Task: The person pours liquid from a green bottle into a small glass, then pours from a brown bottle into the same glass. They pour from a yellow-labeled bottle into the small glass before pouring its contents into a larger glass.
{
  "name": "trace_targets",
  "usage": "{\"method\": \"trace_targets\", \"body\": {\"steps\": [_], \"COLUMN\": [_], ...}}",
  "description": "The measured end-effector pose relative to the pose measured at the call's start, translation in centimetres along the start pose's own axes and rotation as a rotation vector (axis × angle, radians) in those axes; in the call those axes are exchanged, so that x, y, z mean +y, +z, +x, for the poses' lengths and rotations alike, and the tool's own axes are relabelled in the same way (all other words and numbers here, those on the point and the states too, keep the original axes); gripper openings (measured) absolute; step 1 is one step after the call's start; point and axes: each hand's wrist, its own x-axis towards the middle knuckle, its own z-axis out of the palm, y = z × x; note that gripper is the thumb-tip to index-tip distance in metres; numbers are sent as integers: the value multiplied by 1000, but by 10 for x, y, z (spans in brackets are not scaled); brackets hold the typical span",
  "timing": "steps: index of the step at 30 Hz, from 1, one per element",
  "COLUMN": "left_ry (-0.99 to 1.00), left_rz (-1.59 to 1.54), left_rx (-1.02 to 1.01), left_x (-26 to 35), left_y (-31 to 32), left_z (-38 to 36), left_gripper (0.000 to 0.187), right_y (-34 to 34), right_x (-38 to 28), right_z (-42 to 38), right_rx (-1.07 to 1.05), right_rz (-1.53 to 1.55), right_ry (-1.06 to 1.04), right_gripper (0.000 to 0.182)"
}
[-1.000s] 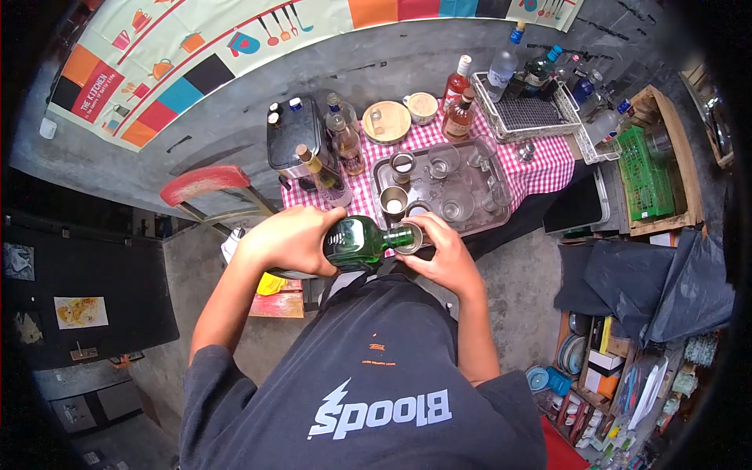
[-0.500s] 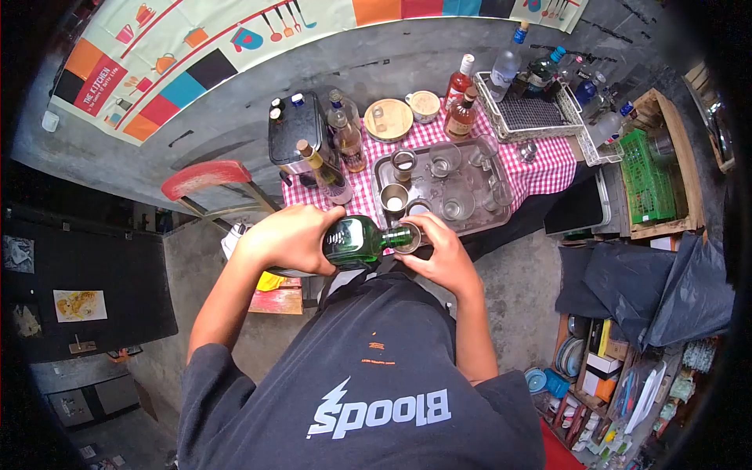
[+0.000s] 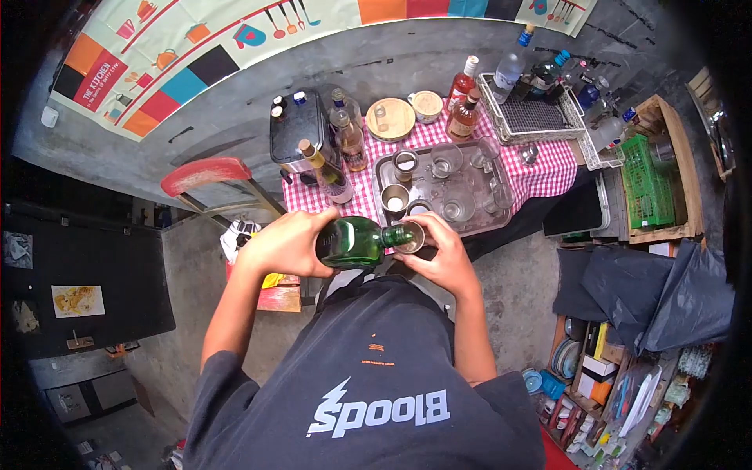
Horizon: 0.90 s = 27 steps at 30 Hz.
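A green glass bottle lies nearly horizontal in my left hand, whose fingers are wrapped round its body. Its neck points right, with the mouth at the rim of a small metal cup. My right hand grips that cup between thumb and fingers. Whether liquid is flowing is too small to tell. Just beyond the hands, a clear tray carries glasses and another metal cup. A corked bottle stands upright beyond my left hand.
On the checkered cloth stand a black appliance, a round wooden lid, a red bottle and a white wire basket with bottles. A red-backed chair is at the left, a green crate at the right.
My left hand and the bottle's body have shifted slightly left, and the bottle has turned a little. The cup in my right hand has moved slightly right and its opening shows more.
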Motion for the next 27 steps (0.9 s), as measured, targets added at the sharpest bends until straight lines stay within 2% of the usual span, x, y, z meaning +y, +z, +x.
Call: {"method": "trace_targets", "body": {"steps": [4, 6, 9, 12, 16, 17, 20, 23, 27], "left_ry": [35, -33, -63, -223, -262, -248, -107, -180, -145], "left_rz": [-138, -225, -328, -377, -377, -478, -259, -197, -273], "left_rx": [161, 197, 328, 295, 372, 385, 498, 492, 504], "left_x": [-22, -26, -45, -63, -95, -100, -133, -152, -184], "left_y": [19, 25, 48, 64, 88, 91, 106, 112, 120], "left_z": [-7, -11, -15, -19, -20, -22, -21, -20, -13], "left_gripper": [65, 64, 63, 65, 65, 65, 64, 63, 61], "right_y": [-2, -2, 1, 7, 20, 23, 33, 46, 67], "right_x": [0, 6, 4, 7, 21, 24, 31, 36, 44], "right_z": [5, 7, 11, 16, 20, 21, 26, 33, 44], "right_rx": [20, 28, 22, 24, 44, 41, 45, 61, 81], "right_rz": [-26, -89, -24, -65, -54, -49, -32, -18, -18], "right_ry": [31, 14, 119, 164, 226, 248, 312, 363, 391], "right_gripper": [55, 55, 54, 54, 54, 54, 54, 53, 52]}}
